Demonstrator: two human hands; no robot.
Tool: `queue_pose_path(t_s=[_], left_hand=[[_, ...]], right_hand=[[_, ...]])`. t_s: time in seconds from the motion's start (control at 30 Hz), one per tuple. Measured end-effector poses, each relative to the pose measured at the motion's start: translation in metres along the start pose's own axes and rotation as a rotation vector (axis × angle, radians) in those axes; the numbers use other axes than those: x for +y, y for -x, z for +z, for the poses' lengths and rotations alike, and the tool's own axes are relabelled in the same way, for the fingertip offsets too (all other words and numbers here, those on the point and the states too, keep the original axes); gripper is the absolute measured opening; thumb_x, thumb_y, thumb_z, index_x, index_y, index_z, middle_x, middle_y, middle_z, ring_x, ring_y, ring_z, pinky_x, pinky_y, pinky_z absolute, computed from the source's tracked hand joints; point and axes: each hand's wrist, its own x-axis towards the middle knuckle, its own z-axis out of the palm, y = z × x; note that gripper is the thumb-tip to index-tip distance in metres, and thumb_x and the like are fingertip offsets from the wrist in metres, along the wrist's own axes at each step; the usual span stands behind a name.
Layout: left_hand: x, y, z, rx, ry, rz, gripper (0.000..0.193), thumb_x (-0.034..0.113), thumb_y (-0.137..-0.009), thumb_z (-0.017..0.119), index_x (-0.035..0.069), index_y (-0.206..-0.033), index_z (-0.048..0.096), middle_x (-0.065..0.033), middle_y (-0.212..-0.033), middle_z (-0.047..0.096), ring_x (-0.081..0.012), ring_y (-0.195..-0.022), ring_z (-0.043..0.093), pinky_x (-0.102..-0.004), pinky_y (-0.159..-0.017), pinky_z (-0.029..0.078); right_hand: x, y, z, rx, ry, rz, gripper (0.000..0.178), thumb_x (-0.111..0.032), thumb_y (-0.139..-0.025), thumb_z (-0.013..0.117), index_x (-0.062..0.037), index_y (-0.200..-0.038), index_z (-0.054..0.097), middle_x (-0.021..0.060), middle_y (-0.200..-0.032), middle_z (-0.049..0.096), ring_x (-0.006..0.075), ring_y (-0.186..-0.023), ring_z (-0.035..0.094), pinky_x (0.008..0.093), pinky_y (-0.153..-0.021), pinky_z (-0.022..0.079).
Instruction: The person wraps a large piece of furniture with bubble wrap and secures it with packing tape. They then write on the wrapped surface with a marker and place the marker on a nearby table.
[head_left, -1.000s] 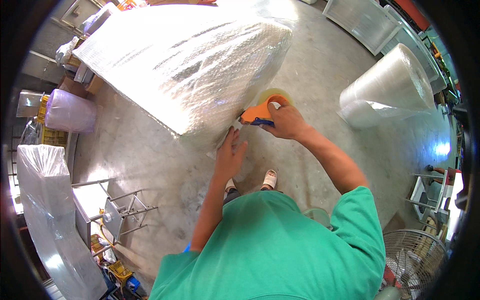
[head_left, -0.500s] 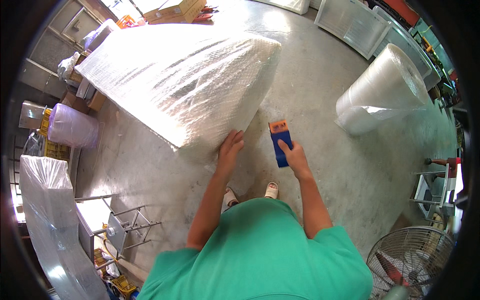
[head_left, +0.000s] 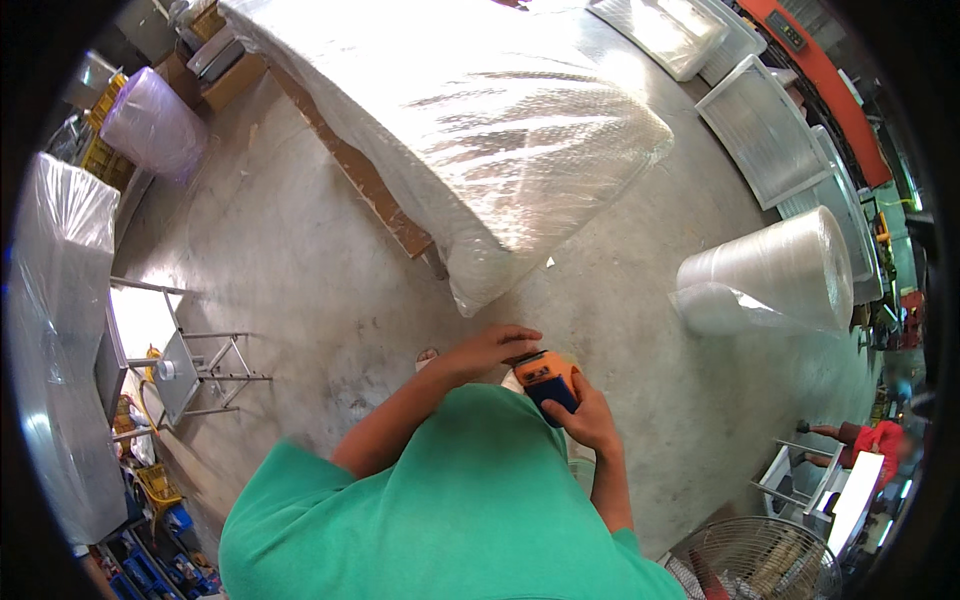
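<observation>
My right hand [head_left: 590, 415] is closed round a blue-and-orange block-shaped tool [head_left: 548, 380], thumb along its blue side and orange end pointing away from me. Its exact kind is not clear. My left hand [head_left: 495, 350] reaches across to the tool's orange end, fingers stretched out, with no held thing visible. Whether its fingertips touch the tool cannot be made out. Beyond both hands stands a large bulky item in bubble wrap [head_left: 520, 160], its nearest wrapped corner hanging loose a little ahead of my hands. Brown board [head_left: 375, 195] shows along its lower left edge.
A big roll of bubble wrap [head_left: 755, 275] stands at the right, near pale framed panels [head_left: 765, 135]. On the left are a purple film roll [head_left: 155, 125], a film-wrapped block [head_left: 65, 350] and a metal stool [head_left: 180, 375]. A fan [head_left: 755, 565] and a person in red [head_left: 880, 445] are lower right.
My left hand has left the wrapped item and come across to the tool. My right hand has drawn the tool closer to my body. The view has shifted, with the wrapped item now further up.
</observation>
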Motion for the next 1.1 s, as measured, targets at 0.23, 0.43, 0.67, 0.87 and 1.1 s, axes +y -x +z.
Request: queue_pose_path(t_s=[0.23,0.43,0.67,0.87,1.1], left_hand=[[0.014,0.062,-0.030,0.303,-0.091,0.241,0.023,0.016,-0.099,0.066,0.001,-0.117,0.068,-0.0055,-0.105,0.072,-0.0166,-0.099,0.065,-0.0306,-0.091,0.051],[0.067,0.062,-0.090,0.961,-0.168,0.720,0.012,0.013,-0.100,0.062,0.001,-0.102,0.066,-0.0076,-0.100,0.069,-0.0173,-0.095,0.062,-0.0334,-0.088,0.049],[0.075,-0.046,-0.086,1.451,-0.490,0.804,0.045,0.016,-0.099,0.059,-0.004,-0.138,0.045,-0.0207,-0.141,0.048,-0.0342,-0.134,0.040,-0.0463,-0.113,0.028],[0.072,-0.036,-0.088,1.362,-0.483,0.743,0.069,0.018,-0.098,0.059,-0.006,-0.151,0.023,-0.0245,-0.156,0.029,-0.0362,-0.141,0.033,-0.0485,-0.116,0.022],[0.036,0.029,-0.036,1.010,-0.507,1.134,0.018,0.016,-0.097,0.063,0.000,-0.090,0.060,-0.0088,-0.079,0.058,-0.0188,-0.070,0.055,-0.0315,-0.063,0.044]], right_hand=[[-0.077,-0.009,0.014,-0.121,0.318,-0.116,0.061,-0.041,-0.086,0.077,0.0052,-0.117,0.052,0.0294,-0.111,0.062,0.0463,-0.100,0.063,0.0494,-0.082,0.051],[-0.148,0.006,0.021,0.109,0.659,-0.248,0.057,-0.040,-0.084,0.078,0.0060,-0.107,0.054,0.0271,-0.086,0.065,0.0420,-0.081,0.065,0.0482,-0.080,0.051],[-0.163,-0.020,0.015,0.352,0.829,-0.350,0.048,-0.040,-0.082,0.079,-0.0006,-0.092,0.053,0.0142,-0.056,0.061,0.0318,-0.049,0.059,0.0378,-0.075,0.048],[-0.129,-0.041,-0.035,0.335,0.854,-0.389,0.054,-0.046,-0.077,0.083,-0.0008,-0.092,0.057,0.0169,-0.067,0.063,0.0352,-0.062,0.064,0.0429,-0.065,0.053],[-0.120,-0.093,-0.079,0.218,0.883,-0.497,0.058,-0.047,-0.078,0.082,0.0026,-0.100,0.061,0.0234,-0.091,0.069,0.0391,-0.076,0.067,0.0458,-0.073,0.055]])
